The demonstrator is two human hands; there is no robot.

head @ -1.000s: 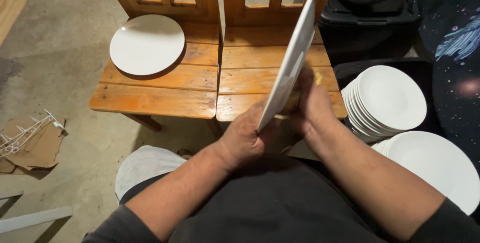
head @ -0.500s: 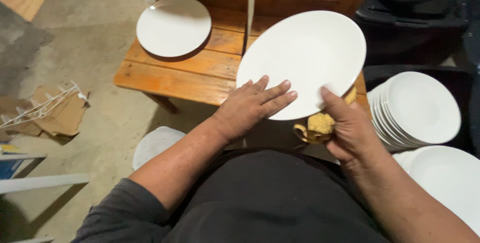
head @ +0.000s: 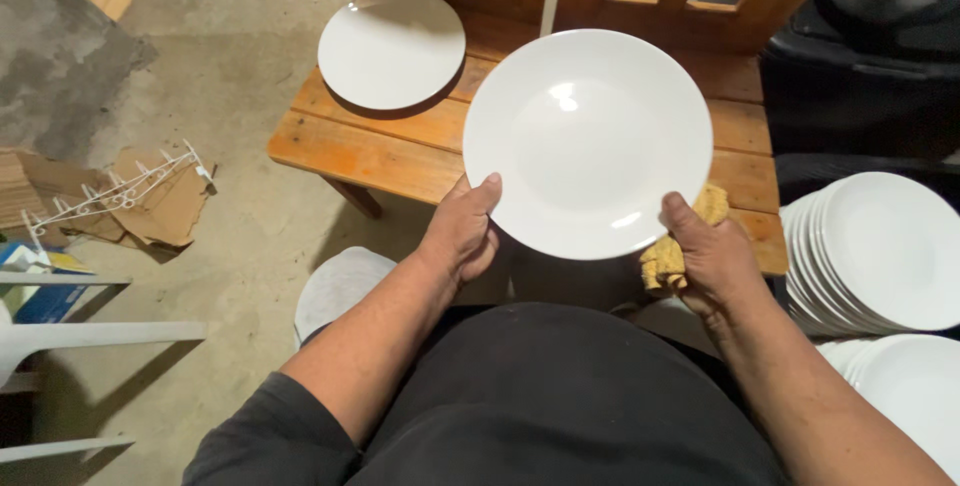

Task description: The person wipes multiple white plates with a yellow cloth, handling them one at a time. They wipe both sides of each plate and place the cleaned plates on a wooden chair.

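Both hands hold a white plate (head: 588,141) face up, level above the near edge of the wooden surface (head: 400,151). The left hand (head: 462,231) has its grip pinching the plate's near-left rim, thumb on top and fingers underneath. The right hand (head: 712,256) pinches the near-right rim the same way, with a yellow cloth (head: 672,251) bunched between its fingers and the plate's underside. A second plate (head: 392,46) lies on the surface, far left. To the right stands a stack of plates (head: 880,251), with another plate (head: 915,396) near it. Cardboard (head: 150,196) and a wire rack (head: 120,191) lie on the floor, left.
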